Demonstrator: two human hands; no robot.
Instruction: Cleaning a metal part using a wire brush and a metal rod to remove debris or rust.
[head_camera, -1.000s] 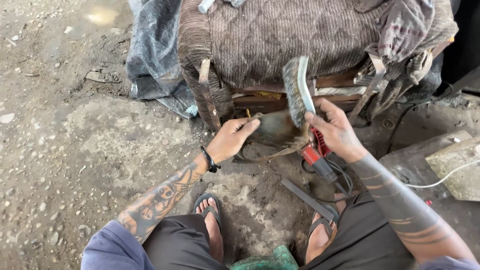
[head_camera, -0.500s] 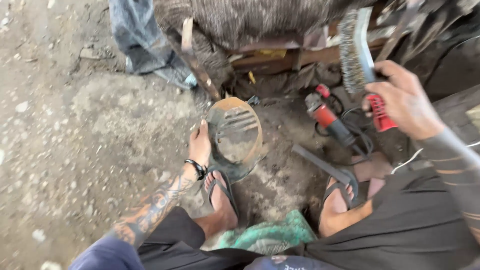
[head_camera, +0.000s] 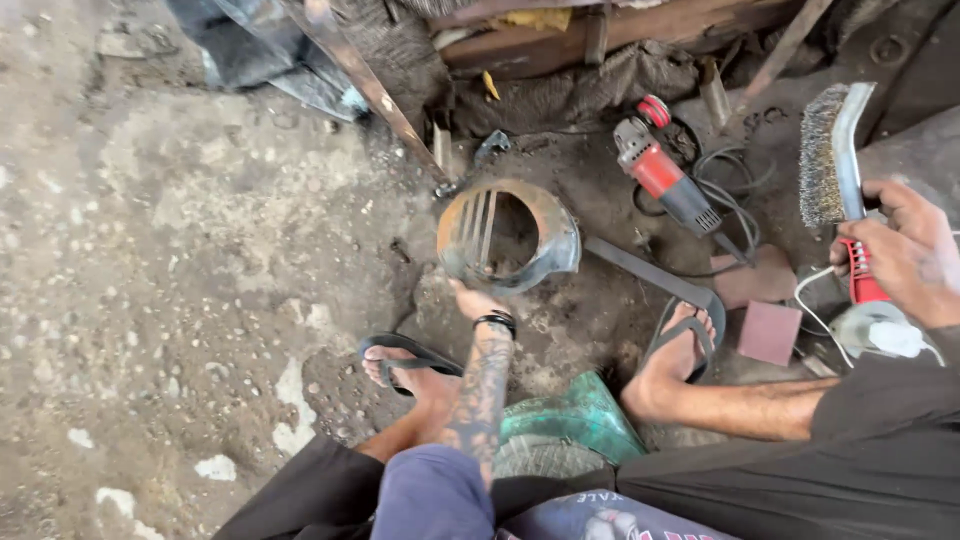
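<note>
The fingers of the left hand are closed on the lower rim of a rusty round metal cover, a drum-shaped piece with slats on its left side and a wide opening on the right; the fingertips themselves are hidden behind the rim. The cover sits just above the middle of the frame, tilted so its open inside faces the camera, its lower edge on or close to the dirt floor. A black band circles the left wrist, and the forearm runs down to the bottom centre of the frame.

The fingers of the right hand, at the right edge, are wrapped tight around the red handle of a wire brush. The brush stands upright, bristles facing left, its head reaching towards the upper right of the frame, well apart from the cover.

Between the two hands, in the upper right, a red and black angle grinder lies on the floor with its cable coiled just beside it. A flat dark metal bar lies below the grinder, running from the cover towards the foot in a sandal. A reddish square block lies just right of that foot. A green plastic stool shows at the bottom centre between the legs.
</note>
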